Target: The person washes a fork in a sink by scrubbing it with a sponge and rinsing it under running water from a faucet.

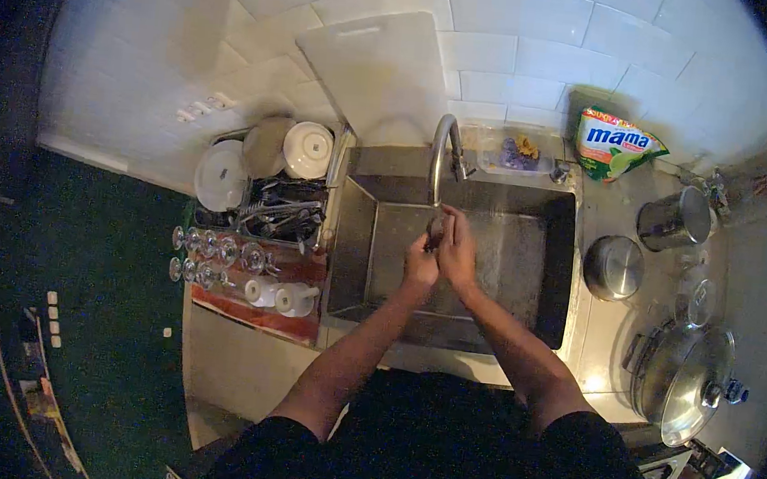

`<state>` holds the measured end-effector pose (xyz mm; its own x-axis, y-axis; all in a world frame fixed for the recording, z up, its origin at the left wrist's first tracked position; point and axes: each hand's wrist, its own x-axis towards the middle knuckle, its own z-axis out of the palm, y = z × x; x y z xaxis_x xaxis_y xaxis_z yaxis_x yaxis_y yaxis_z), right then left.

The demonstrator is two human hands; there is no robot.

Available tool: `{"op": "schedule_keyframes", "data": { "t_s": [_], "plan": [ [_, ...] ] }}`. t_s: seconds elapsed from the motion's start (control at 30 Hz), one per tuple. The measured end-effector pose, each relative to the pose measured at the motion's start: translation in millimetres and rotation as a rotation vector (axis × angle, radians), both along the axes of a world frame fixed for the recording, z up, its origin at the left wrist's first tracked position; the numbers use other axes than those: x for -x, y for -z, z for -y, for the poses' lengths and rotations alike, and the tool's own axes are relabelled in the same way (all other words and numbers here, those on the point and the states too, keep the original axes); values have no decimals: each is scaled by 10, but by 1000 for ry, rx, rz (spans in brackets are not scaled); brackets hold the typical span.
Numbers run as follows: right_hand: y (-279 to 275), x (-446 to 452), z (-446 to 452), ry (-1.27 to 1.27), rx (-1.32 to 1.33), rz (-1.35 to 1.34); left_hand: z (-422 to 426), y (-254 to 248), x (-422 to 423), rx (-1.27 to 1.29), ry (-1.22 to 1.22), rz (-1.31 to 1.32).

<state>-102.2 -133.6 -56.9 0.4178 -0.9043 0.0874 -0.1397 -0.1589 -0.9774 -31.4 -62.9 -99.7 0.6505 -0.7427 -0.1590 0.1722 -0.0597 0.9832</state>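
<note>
Both hands are close together over the steel sink, just below the mouth of the curved tap. My left hand is closed around a small dark object, mostly hidden between the hands, so its kind cannot be made out. Against the other side of that object presses my right hand, its fingers held together and pointing up toward the tap.
On the left stand a dish rack with plates and cutlery, stemmed glasses and white cups. Behind the sink sits a sponge tub. At right are a detergent pouch, steel pots and a lidded pan.
</note>
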Motion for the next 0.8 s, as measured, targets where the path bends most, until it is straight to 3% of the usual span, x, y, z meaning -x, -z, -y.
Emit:
{"op": "schedule_keyframes", "data": {
  "t_s": [0.07,0.13,0.2,0.53,0.7,0.8],
  "plan": [
    [2,22,35,4,68,-28,-13,572,-160,46,-28,-160],
    [-254,93,116,44,154,-18,-54,503,-169,13,-9,-78],
    [-434,174,225,9,210,-124,-153,-401,-37,-99,58,244],
    [-386,346,655,-37,744,-706,-441,-557,-145,-293,28,132],
    [-368,370,698,-60,801,-753,-522,-835,-58,-287,-8,118],
    [-475,395,726,-68,804,-763,-578,-687,-81,-333,-36,42]
  ]
}}
